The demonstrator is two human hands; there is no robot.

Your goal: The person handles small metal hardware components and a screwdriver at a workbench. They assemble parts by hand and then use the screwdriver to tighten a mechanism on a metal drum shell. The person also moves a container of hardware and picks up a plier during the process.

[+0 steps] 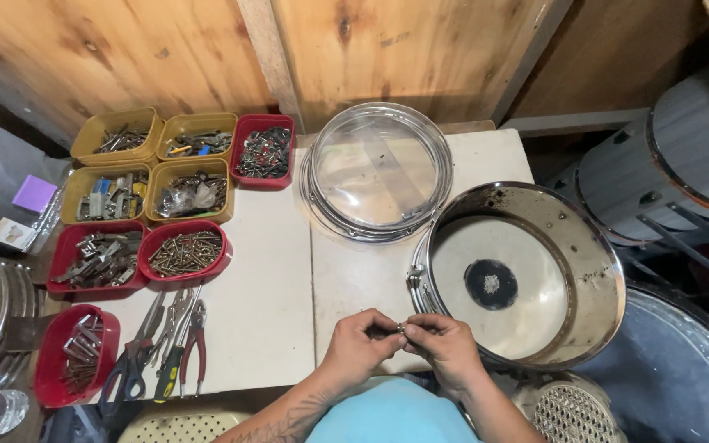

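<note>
My left hand (360, 342) and my right hand (443, 343) meet fingertip to fingertip over the near edge of the white table (272, 271). Together they pinch a small metal part (400, 327), too small to identify. Just right of my hands lies a metal snare drum shell (527, 275) on its side rim, open end up, with a round dark patch on the head inside. A metal lug sticks out of its left wall near my fingers. Behind it rests a clear drum head in chrome hoops (377, 171).
Yellow and red trays (190, 193) of screws, bolts and metal fittings fill the table's left side. Pliers, scissors and a screwdriver (166, 344) lie at the front left. More drums (683, 156) stand at the right; a wooden wall is behind.
</note>
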